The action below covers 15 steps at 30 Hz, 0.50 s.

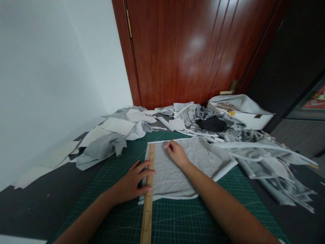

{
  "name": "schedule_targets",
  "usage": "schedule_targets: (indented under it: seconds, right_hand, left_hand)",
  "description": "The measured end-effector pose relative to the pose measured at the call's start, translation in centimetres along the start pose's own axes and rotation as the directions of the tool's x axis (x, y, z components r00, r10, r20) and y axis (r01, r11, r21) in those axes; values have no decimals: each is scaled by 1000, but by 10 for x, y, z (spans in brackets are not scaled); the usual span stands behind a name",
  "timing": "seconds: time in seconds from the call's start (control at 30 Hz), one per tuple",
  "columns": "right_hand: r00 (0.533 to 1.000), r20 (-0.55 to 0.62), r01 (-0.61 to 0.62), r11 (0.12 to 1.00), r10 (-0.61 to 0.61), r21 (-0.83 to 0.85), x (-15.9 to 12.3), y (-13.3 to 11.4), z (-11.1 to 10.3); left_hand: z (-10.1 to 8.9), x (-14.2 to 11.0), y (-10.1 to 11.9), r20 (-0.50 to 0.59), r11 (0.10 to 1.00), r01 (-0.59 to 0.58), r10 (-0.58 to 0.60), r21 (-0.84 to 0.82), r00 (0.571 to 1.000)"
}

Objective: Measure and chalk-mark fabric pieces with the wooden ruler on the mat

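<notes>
A grey piece of fabric [182, 169] lies flat on a green cutting mat [177, 220]. A long wooden ruler [148, 203] runs along the fabric's left edge. My left hand [132, 183] lies flat with fingers spread, pressing on the ruler and the fabric edge. My right hand [176, 152] rests near the fabric's top edge, fingers curled in a pinch; whatever it may hold is too small to make out.
Grey and white fabric scraps [114, 135] are heaped at the mat's far left, more scraps [269, 159] at the right. A white box [243, 112] and a black cloth [212, 123] sit by the brown door [193, 51]. A white wall [50, 84] stands at left.
</notes>
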State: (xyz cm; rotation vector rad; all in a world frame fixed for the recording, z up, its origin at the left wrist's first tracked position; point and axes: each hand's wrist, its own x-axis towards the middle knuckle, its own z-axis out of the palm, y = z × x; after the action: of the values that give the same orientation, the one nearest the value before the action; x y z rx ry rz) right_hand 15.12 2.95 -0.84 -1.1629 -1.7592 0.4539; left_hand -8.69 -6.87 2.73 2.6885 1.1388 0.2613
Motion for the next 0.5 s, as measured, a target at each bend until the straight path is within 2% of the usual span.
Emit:
schedule_targets:
  seconds: [0.5]
  right_hand:
    - [1000,-7,3,1000,-3,31,-2,3,1]
  left_hand:
    - [-3,2,-2,21,1000,-19,19,9,1000]
